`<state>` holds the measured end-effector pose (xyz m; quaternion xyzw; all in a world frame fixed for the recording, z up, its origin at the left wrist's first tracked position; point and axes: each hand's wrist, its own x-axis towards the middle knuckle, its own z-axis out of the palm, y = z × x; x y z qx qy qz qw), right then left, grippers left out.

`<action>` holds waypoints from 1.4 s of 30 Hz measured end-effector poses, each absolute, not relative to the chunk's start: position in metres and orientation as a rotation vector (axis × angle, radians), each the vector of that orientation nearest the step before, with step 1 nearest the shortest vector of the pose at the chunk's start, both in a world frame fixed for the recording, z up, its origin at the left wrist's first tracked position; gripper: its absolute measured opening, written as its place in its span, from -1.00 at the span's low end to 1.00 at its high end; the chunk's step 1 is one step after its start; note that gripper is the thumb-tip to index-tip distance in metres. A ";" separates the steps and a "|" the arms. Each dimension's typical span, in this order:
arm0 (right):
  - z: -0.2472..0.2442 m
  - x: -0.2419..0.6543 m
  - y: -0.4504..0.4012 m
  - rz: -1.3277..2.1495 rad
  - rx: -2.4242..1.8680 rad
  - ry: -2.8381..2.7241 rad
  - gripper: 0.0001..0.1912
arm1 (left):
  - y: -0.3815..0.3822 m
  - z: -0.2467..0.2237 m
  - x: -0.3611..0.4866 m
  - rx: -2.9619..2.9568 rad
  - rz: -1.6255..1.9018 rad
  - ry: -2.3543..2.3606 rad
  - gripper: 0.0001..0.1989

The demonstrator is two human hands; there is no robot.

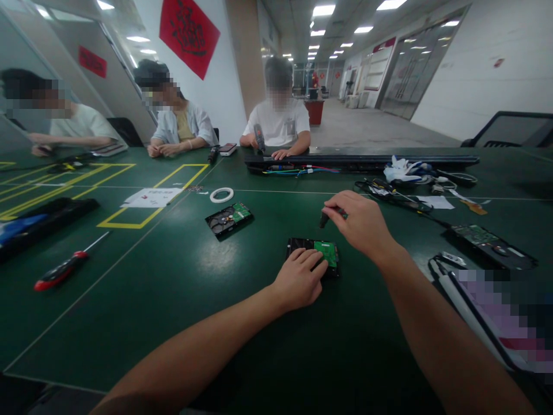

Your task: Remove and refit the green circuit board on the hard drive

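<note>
A hard drive (330, 251) lies on the green table in front of me, its green circuit board facing up. My left hand (301, 278) rests over the drive's near left part, fingers stretched out flat on top and covering some of it. Above and to the right of the drive, my right hand (355, 222) is closed in a pinch. From its fingertips a small dark object (322, 219) points down, apart from the drive; its kind cannot be made out. A second hard drive (229, 219) lies farther left, also board side up.
A red and black screwdriver (63, 270) lies left, near a black tray (52, 222). Beyond are a white tape roll (222, 195) and paper (152, 197). Cables (391, 195), another hard drive (492, 246) and a tablet-like device (479, 323) are right. Three people sit opposite, one holding a power driver (259, 138).
</note>
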<state>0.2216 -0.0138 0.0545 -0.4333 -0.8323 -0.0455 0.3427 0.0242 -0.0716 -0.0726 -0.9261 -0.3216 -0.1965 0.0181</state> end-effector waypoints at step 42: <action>0.052 0.218 -0.019 -0.060 -1.112 -2.218 -0.75 | -0.069 -0.079 0.024 -2.873 -0.633 -0.998 -0.63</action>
